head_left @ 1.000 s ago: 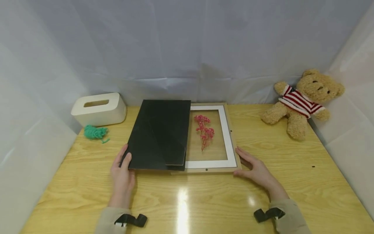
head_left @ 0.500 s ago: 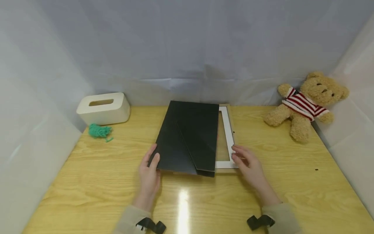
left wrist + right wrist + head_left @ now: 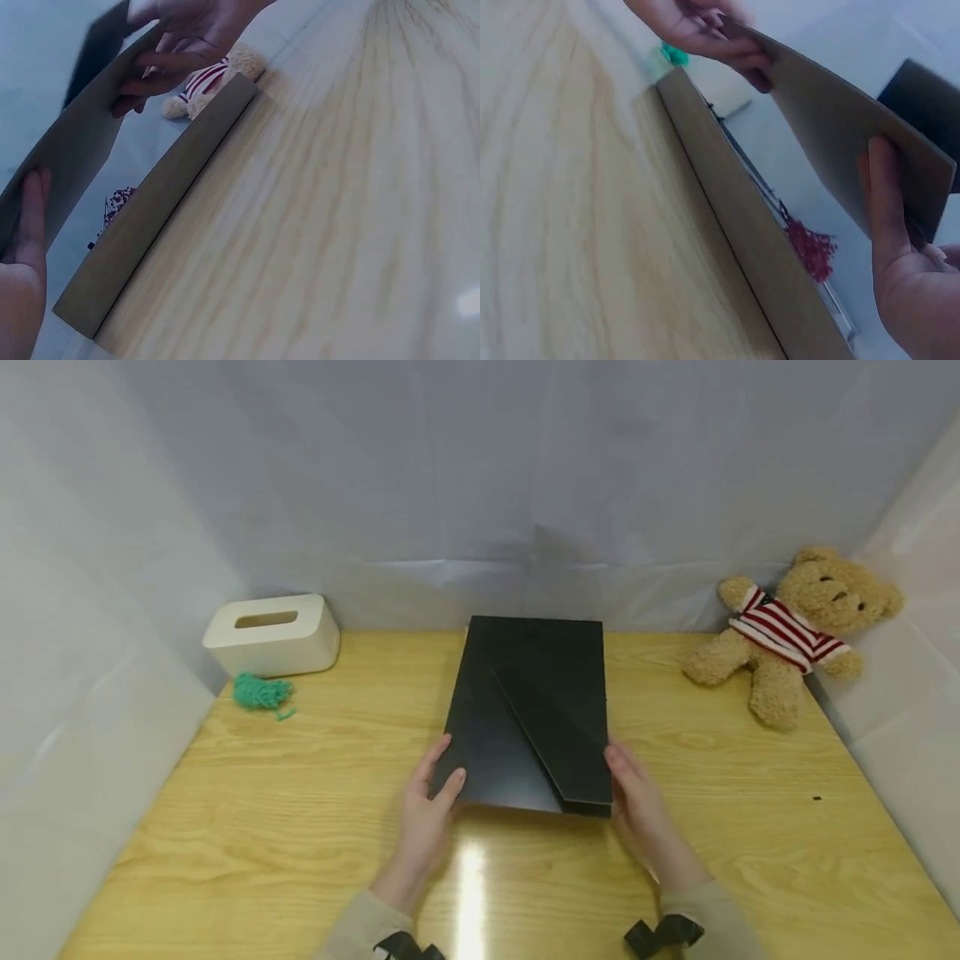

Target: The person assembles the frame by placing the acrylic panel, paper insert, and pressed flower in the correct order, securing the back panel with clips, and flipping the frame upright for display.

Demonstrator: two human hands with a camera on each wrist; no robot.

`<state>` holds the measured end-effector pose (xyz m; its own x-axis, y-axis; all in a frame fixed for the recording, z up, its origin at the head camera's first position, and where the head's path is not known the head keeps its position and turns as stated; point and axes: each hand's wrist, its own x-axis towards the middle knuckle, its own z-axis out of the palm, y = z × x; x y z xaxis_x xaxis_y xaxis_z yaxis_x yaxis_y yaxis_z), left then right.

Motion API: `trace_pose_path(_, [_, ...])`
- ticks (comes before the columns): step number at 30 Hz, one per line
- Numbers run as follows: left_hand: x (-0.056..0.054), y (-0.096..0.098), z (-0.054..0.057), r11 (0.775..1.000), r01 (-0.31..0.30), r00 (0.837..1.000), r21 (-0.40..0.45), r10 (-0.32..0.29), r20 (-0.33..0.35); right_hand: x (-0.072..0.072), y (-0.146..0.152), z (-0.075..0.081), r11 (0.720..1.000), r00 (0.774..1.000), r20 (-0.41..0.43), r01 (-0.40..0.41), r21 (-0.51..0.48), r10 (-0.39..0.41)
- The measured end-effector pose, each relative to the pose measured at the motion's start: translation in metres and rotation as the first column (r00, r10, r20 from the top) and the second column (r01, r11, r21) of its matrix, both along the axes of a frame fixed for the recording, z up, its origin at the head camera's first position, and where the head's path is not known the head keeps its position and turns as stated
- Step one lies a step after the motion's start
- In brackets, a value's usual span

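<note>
Above the tan wooden frame [image 3: 740, 210], left hand [image 3: 426, 810] and right hand [image 3: 647, 814] grip the black rectangular board [image 3: 528, 714] by its long sides

One high view — two low, close ones.
The head view looks forward and down over the worktop [image 3: 240, 827] from behind the left hand [image 3: 426, 806] and right hand [image 3: 642, 808]. Each wrist view sits low and near beside its own hand, tilted, facing across to the other — both share the underside of the board [image 3: 79, 161], the frame [image 3: 157, 206] and the flowers [image 3: 810, 251].
</note>
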<state>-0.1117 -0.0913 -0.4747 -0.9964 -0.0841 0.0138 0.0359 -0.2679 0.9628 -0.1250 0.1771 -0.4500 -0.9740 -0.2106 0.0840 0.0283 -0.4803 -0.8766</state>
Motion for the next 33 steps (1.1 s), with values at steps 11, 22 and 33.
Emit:
trace_pose_path(11, [-0.003, 0.003, -0.002, 0.995, 0.079, 0.995, -0.063, -0.082, -0.051, -0.008, 0.013, -0.001, 0.973, 0.991, 0.046, 0.110, 0.201, -0.122])
trace_pose_path(22, [-0.013, -0.008, -0.006, 1.000, 0.011, 0.998, 0.010, -0.011, -0.064, -0.032, 0.025, 0.007, 0.923, 0.982, 0.021, 0.171, 0.344, -0.190])
trace_pose_path(33, [-0.013, -0.010, -0.010, 0.996, -0.036, 0.998, -0.084, 0.032, -0.050, -0.045, 0.024, 0.001, 0.845, 0.985, -0.015, 0.153, 0.512, -0.170])
